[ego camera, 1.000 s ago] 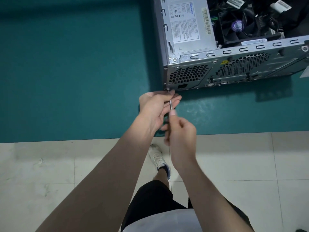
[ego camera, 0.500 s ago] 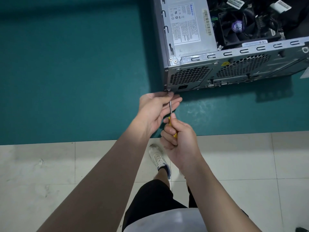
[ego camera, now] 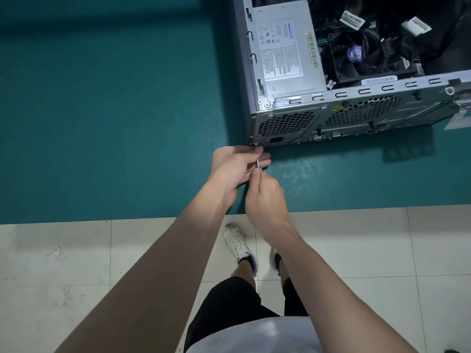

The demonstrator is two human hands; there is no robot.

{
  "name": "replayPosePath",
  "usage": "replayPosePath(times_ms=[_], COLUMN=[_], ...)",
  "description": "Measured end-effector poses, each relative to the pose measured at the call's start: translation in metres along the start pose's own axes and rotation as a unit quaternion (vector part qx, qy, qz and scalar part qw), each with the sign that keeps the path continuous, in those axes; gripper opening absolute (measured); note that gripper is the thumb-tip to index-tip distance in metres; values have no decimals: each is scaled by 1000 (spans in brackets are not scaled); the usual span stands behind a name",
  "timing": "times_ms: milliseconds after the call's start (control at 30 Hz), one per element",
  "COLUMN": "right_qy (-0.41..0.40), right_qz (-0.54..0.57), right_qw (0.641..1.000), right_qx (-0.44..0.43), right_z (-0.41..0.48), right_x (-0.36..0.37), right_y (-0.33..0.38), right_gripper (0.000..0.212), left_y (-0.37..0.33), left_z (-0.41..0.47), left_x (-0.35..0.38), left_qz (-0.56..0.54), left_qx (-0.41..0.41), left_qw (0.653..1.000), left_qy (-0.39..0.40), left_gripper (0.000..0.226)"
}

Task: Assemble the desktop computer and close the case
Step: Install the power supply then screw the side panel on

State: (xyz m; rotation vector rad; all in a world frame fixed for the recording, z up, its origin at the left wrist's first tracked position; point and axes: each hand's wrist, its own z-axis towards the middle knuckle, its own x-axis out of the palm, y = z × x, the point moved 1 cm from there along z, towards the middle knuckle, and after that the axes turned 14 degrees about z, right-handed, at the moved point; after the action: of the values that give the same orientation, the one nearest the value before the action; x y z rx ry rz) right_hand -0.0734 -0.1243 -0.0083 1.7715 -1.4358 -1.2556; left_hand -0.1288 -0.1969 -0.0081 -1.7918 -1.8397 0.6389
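Two hands on one tool. Right hand grips the screwdriver and has rolled, hiding the yellow handle: likely mid-turn. Left hand pinches the shaft near its tip. Tip sits at the case lower rear corner. Case on desk, side still open.

Teal matte tabletop fills 9 through 3 o'clock; its front edge runs straight across just below centre. Dark shadow band along the far side at 11. Whitish worn patch just right of centre. Floor from 4 to 8: pale square tiles, grey grout lines, scuff marks at 8. Lighting soft, even.
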Motion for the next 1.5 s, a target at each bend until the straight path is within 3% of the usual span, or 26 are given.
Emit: replayPosePath(times_ms=[100,200,267,333,400,467,567,700,800,1100,1267,1500], right_qy=[4,26,1,-43,-61,-96,-113,28,115,101,132,132], right_qz=[45,84,64,57,107,109,2,-167,-171,-159,-162,-158], right_qw=[999,996,998,996,986,971,958,966,967,972,968,964], right_qx=[14,32,2,-53,-108,-188,-262,-198,-148,-139,-139,-170], right_z=[-2,-9,-23,-40,-42,-20,49,142,167,176,177,152], right_x=[0,-15,-40,-70,-100,-127,-141,-121,-105,-103,-106,-118], right_y=[-1,3,11,27,61,102,160,183,174,165,172,164], right_gripper=[34,38,40,33,29,27,24,35,36,39,37,30], left_y=[-5,-17,-30,-52,-80,-107,-135,-145,-143,-144,-146,-144], left_z=[-3,-8,-13,-25,-37,-41,-32,-19,-16,-11,-11,-16], left_x=[1,-5,-13,-20,-14,2,30,48,50,52,53,52], left_qz=[44,172,267,286,286,293,341,378,402,424,444,506], left_qx=[5,-10,1,56,117,147,123,107,112,96,84,78], left_qw=[999,985,958,931,914,914,911,880,858,845,831,778], left_qy=[1,-23,-110,-219,-262,-239,-196,-269,-300,-311,-324,-364], left_gripper=[3,15,24,25,33,38,61,52,41,38,40,42])
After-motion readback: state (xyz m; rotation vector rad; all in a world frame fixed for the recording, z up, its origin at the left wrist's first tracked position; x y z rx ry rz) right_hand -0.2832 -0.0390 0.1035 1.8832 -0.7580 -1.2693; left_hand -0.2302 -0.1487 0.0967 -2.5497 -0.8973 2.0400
